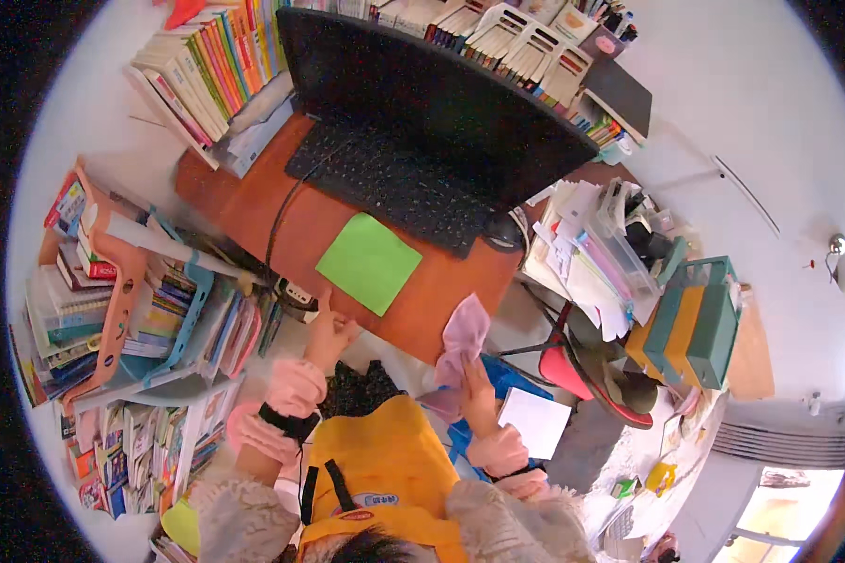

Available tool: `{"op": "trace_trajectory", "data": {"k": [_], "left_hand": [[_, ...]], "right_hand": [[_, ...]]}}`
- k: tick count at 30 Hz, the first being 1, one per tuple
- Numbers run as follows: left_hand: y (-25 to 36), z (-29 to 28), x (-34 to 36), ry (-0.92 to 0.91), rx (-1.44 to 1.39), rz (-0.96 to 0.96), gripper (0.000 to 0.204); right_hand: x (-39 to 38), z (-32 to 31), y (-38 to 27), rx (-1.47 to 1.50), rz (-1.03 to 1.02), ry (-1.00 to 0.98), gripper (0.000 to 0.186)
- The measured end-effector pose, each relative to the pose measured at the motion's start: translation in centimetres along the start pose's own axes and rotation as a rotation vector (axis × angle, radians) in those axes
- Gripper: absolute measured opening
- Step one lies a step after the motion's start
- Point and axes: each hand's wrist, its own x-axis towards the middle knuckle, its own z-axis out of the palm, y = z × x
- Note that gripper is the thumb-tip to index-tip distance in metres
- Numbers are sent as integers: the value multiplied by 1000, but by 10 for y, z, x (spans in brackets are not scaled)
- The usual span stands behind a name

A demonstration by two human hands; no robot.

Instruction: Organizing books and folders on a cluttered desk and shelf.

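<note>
My right hand (479, 395) pinches the gathered middle of a lilac bow-shaped piece (467, 333); I cannot tell whether it is paper or cloth. One wide end fans out by the desk's front edge, the other hangs lower beside my fingers. Nothing shows in my left hand (327, 336), which is by the desk's near edge with a finger stretched out and the others loosely bent. Just beyond it, a bright green square sheet (369, 264) lies flat on the brown wooden desk (253, 202). An orange-yellow apron (376, 455) covers my front.
A black keyboard (390, 188), mouse (504, 231) and large monitor (422, 103) occupy the far side of the desk. A dark cable (280, 220) crosses its left part. Book-filled racks (127, 291) stand left. Papers and a drawer box (699, 324) are right, with a white pad (535, 422) nearer.
</note>
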Motion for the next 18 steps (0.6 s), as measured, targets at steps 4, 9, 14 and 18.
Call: {"op": "trace_trajectory", "data": {"k": [4,9,14,18], "left_hand": [[15,-37,-36,-179,-64,-78,48],[-16,-114,-90,-142,-132,-153,37],[-56,-178,-166,-34,-175,-189,32],[-110,-194,-209,30,-365,-229,35]], "right_hand": [[-27,-36,-28,970,408,-161,34],[-59,-40,-31,300,318,-34,21],[-65,-32,-51,-193,115,91,37],[-62,-33,-72,-112,142,149,40]]}}
